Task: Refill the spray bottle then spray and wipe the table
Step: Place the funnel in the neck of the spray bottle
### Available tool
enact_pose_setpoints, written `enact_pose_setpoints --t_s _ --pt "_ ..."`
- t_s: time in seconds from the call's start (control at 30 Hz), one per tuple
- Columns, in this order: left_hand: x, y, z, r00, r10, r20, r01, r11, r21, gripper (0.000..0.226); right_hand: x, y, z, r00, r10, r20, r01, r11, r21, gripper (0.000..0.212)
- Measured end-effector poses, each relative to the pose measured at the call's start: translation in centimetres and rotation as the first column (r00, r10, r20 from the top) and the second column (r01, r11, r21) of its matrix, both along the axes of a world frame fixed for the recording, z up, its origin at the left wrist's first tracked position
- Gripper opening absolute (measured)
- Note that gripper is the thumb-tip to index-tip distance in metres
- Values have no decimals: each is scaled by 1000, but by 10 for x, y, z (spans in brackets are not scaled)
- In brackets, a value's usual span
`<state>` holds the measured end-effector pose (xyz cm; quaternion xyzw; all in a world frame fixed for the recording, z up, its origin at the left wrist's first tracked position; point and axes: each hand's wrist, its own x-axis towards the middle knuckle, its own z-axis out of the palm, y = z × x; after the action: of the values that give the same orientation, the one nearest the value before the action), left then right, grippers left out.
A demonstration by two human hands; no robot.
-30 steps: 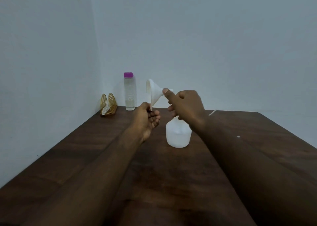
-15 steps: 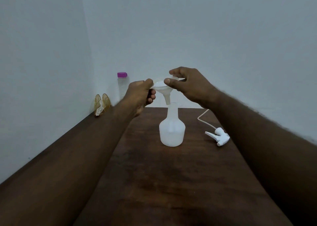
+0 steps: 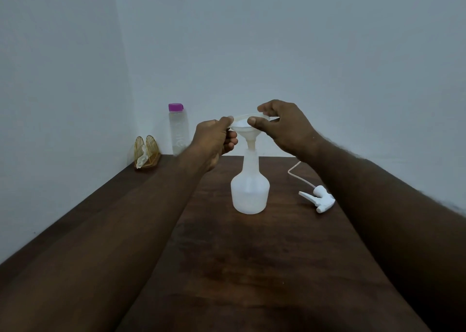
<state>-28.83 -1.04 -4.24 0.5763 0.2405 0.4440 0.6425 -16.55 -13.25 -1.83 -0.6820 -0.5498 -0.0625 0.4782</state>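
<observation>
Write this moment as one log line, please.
step: seating funnel in spray bottle neck | left hand, right hand: gripping funnel rim | spray head: off, on table

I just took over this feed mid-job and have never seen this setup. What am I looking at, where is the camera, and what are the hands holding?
There is no machine here: a person works with bare hands, and the single camera sits on their head, looking forward and down. The arms reaching in from the bottom are theirs.

Both hands, the left hand and the right hand, pinch the rim of a white funnel, whose spout stands at the open neck of the spray bottle.

On the dark wooden table, the removed trigger sprayer with its tube lies to the right of the bottle. At the far edge by the wall stand a clear water bottle with a purple cap and a gold napkin holder.
</observation>
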Motion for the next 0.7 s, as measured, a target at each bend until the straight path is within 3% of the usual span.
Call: enact_pose_setpoints --t_s 0.17,0.3,0.37,0.47,0.6,0.7 --pt "3 1 -13 996 42 -79 -41 999 13 26 2 2 -23 998 -22 -52 19 998 -56 54" --pt "-2 6 -28 983 133 -127 -142 988 -66 54 2 -5 -39 945 29 -327 -27 1000 11 78" --pt "-5 9 -45 966 150 -209 -170 983 -77 53 3 -8 -51 923 22 -384 -19 1000 13 85" --pt "-7 9 -76 928 113 -356 -123 992 -7 33 6 -11 -66 892 39 -450 -31 999 23 88" --pt "-6 3 -105 918 23 -397 32 991 132 10 7 -10 -86 913 -14 -407 -82 973 -217 81" --pt "0 -5 -112 920 -29 -391 96 984 153 14 8 -12 -101 964 -29 -264 -53 953 -300 59"
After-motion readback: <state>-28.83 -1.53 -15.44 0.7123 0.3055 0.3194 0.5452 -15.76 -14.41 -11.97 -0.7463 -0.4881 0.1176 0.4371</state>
